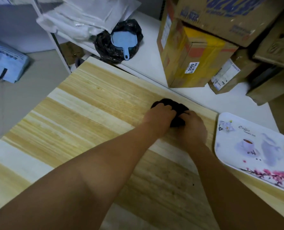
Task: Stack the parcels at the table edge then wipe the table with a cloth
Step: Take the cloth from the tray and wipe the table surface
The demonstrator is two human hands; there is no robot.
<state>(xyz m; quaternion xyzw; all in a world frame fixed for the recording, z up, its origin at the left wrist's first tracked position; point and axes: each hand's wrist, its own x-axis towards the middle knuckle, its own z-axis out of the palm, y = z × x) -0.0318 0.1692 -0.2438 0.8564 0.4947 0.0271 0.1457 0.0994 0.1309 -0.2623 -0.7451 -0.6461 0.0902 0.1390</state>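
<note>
Now both hands' fingers (168,108) clutch the dark cloth (177,106) between them.

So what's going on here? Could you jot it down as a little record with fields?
surface: wooden table, pale and striped
left hand: left hand grips the dark cloth
right hand: right hand also grips the cloth, beside the left
cloth: bunched, on the table near its far edge
parcels: cardboard boxes stacked on the white surface beyond the table
tray: white flowered tray at the right, overlapping the table edge
other: blue hand mirror lying on a black bag
stage: wiping appears under way
</note>
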